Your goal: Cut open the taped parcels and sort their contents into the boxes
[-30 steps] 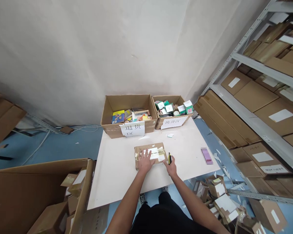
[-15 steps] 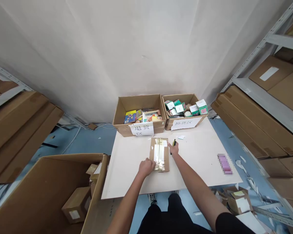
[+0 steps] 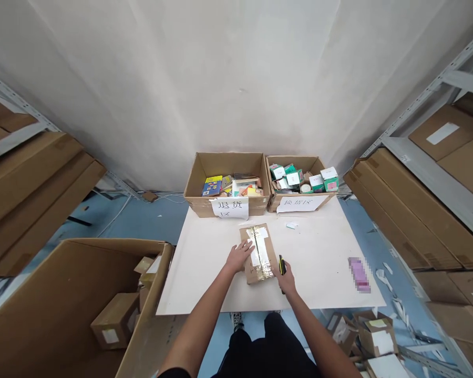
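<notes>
lying on the white table (image 3: 208,273), near its front edge and slightly tilted in line, is a brown cardboard parcel (image 3: 266,247). shiny tape runs lengthwise along its top, partly over white labels (image 3: 261,239). a few dark marks show at the near end; they are too small to read.

the left hand (image 3: 239,256) rests on the parcel's left side, palm down, fingers extended over the top face and closed on nothing. the right hand (image 3: 286,279) is at the near right corner, fingers curled around a slim yellow-and-black tool (image 3: 282,266), which points away from the body. fingertips of this hand appear to meet the parcel's edge; firm contact cannot be confirmed.

beyond the parcel, a small white scrap (image 3: 291,226) lies on the table. at the back edge stand two open cartons side by side: the larger carton (image 3: 199,207) holds books and packets, the smaller carton (image 3: 274,203) green-and-white boxes (image 3: 317,181). each bears a handwritten paper sign on its front. a blurred pink item (image 3: 359,274) lies near the table's right edge.

at floor level, a big open carton (image 3: 79,278) stands left of the table, with small parcels inside. loaded shelving (image 3: 418,163) flanks the right.
</notes>
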{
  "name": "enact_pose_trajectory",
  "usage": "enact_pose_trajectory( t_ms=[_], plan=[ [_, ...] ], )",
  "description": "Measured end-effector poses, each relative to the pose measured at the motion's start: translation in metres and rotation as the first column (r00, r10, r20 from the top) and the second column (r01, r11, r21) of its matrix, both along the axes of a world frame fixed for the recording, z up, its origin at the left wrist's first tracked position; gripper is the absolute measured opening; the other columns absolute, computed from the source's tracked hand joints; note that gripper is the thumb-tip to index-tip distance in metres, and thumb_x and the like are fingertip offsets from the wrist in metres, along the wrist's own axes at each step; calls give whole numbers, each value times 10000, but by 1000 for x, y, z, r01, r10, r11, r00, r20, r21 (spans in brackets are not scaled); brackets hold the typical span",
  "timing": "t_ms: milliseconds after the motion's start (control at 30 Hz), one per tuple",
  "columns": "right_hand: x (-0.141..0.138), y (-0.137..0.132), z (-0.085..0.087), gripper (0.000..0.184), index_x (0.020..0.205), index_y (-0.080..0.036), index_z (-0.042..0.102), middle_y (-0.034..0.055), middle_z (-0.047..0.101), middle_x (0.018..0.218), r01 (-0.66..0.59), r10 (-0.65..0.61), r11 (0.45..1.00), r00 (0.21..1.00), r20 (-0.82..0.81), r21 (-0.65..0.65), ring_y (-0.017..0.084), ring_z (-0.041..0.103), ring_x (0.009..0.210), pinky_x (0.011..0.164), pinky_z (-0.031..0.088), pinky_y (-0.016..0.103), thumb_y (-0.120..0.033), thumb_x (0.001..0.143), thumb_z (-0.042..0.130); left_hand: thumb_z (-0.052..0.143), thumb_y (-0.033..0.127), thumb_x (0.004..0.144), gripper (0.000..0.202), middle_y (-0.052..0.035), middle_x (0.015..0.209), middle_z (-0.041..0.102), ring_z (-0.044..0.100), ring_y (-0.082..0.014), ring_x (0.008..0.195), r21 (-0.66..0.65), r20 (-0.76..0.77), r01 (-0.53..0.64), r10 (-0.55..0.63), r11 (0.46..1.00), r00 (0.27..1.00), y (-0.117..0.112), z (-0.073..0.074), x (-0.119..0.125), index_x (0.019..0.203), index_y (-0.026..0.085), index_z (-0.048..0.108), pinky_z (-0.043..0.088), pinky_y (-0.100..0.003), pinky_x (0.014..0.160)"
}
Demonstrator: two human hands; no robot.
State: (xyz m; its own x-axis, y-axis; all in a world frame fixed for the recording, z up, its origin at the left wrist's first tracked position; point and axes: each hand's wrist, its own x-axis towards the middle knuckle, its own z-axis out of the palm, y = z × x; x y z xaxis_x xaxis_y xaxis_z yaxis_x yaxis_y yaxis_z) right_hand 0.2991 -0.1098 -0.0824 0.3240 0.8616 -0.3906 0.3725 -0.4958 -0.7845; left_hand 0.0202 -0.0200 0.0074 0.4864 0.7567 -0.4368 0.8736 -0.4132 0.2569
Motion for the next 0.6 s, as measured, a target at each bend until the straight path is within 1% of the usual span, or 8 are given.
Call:
enact_pose_trajectory(
  t_ms=[67, 167, 267, 333, 367, 433, 533, 600],
  plan=[
    [-8, 24, 5, 901, 1457, -205, 484, 135, 715, 1275, 48, -48, 999, 999, 25, -18, 307, 701, 1140, 919, 553, 362, -677, 737, 746, 918, 381, 677, 1192, -108, 1729, 288, 254, -365, 1573, 72, -7, -111, 111, 991, 994, -13, -5, 2, 1658, 343, 243, 390, -525, 1164],
    [-18, 93, 29, 983, 1495, -157, 438, 173, 679, 1339, 69, -68, 998, 995, 79, -10, 319, 671, 1210, 964, 539, 362, -636, 709, 780, 787, 543, 813, 1057, -168, 1628, 447, 421, -385, 1460, 158, -4, -268, 272, 950, 962, -37, -7, 11, 1672, 272, 234, 439, -494, 1092],
    [-28, 157, 59, 950, 1533, -164, 409, 161, 724, 1227, -71, 68, 997, 982, 176, 10, 334, 696, 1136, 941, 538, 387, -543, 743, 776, 652, 526, 924, 881, -188, 1432, 628, 553, -378, 1317, 161, -14, -303, 309, 939, 951, -57, -6, 26, 1662, 225, 278, 452, -495, 1054],
    [-31, 178, 73, 852, 1548, -180, 389, 135, 742, 1148, -139, 130, 990, 968, 213, 32, 314, 714, 1060, 915, 539, 383, -507, 821, 692, 641, 504, 932, 832, -178, 1363, 674, 575, -371, 1291, 142, -1, -294, 297, 945, 955, -60, -4, 33, 1647, 220, 323, 466, -483, 1039],
    [-31, 180, 78, 797, 1553, -188, 377, 119, 745, 1110, -146, 133, 988, 968, 214, 45, 297, 722, 1006, 884, 546, 374, -497, 863, 629, 639, 507, 932, 815, -172, 1398, 659, 554, -369, 1327, 146, 20, -288, 289, 946, 957, -58, -4, 35, 1639, 232, 342, 465, -479, 1049],
    [-24, 170, 84, 706, 1562, -213, 344, 68, 742, 1017, -142, 129, 987, 978, 167, 74, 249, 725, 832, 771, 558, 341, -465, 921, 502, 638, 553, 922, 815, -146, 1566, 536, 422, -373, 1472, 182, 81, -268, 258, 946, 963, -47, -4, 33, 1634, 272, 357, 416, -498, 1128],
    [-3, 128, 84, 629, 1528, -266, 348, -20, 700, 877, -177, 173, 980, 984, 49, 90, 173, 619, 532, 576, 516, 284, -401, 919, 430, 566, 670, 927, 836, -77, 1727, 304, 170, -376, 1605, 200, 147, -247, 220, 948, 964, -26, -13, 24, 1648, 319, 327, 238, -570, 1253],
    [11, 96, 82, 547, 1447, -281, 424, -40, 678, 842, -220, 219, 970, 975, 26, 100, 150, 572, 476, 538, 489, 267, -381, 910, 440, 444, 702, 971, 791, -45, 1747, 253, 105, -356, 1624, 183, 166, -261, 232, 948, 958, -17, -25, 18, 1659, 343, 294, 150, -597, 1278]
  ],
)
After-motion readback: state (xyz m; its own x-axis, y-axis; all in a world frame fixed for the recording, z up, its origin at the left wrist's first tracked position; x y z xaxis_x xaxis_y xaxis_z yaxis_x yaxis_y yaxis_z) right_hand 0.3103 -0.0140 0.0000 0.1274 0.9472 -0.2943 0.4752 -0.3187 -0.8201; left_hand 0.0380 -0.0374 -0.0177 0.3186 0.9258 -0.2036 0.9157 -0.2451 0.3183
